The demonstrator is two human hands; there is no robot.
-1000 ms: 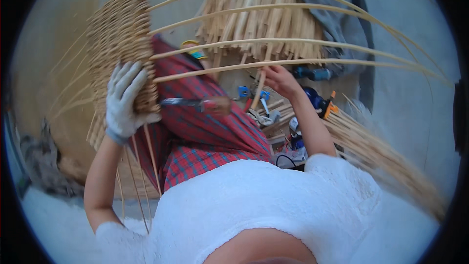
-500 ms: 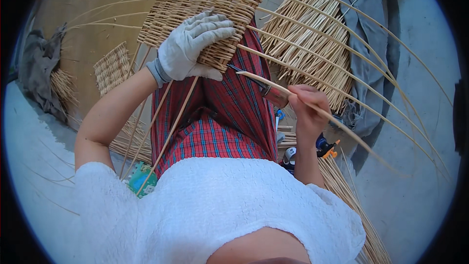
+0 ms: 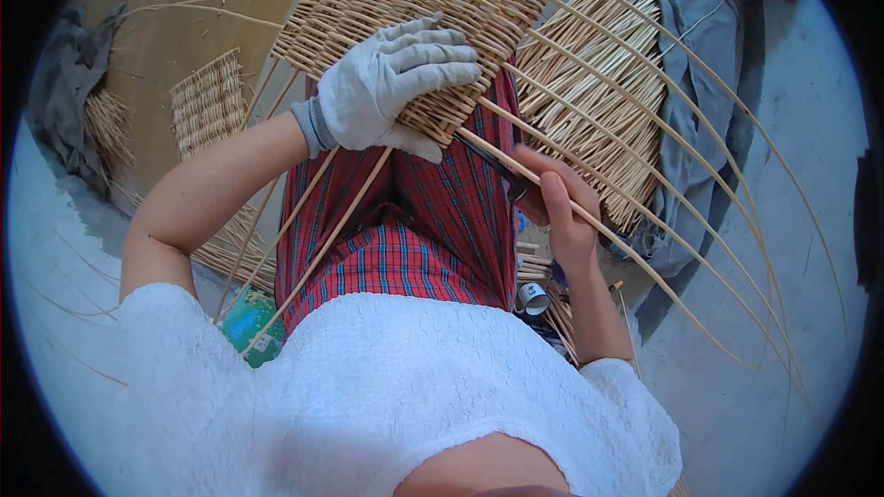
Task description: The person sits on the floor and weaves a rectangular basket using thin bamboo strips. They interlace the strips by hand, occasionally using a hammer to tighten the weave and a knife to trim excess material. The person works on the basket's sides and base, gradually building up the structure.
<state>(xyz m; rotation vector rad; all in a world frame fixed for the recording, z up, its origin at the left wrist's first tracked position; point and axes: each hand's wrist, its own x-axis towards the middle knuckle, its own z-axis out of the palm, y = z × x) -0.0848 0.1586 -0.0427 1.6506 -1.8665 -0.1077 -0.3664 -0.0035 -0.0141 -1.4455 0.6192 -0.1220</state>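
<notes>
A woven wicker panel (image 3: 414,0) slants over my knees, long rods sticking out from its sides. My left hand (image 3: 391,83), in a white glove, holds its near edge, fingers flat on the weave and thumb along the lower corner. Bare, my right hand (image 3: 562,202) is closed around a pale wicker rod (image 3: 635,262). The rod's upper end meets the panel's lower right corner; whether it goes into the weave I cannot tell. Also in the right hand, under the rod, is a dark tool (image 3: 520,189), mostly hidden, its kind unclear.
A bundle of cut rods (image 3: 589,83) lies at right beside a grey cloth (image 3: 691,64). A smaller woven piece (image 3: 207,101) lies on the floor at left, near a dark cloth (image 3: 69,92). Long rods fan out to the right. A white cylinder (image 3: 532,299) is below my right hand.
The rod's end, free in front of the panel before, now sits at the panel's corner. Panel and left hand have shifted right in the picture; my right hand has turned, its thumb along the rod.
</notes>
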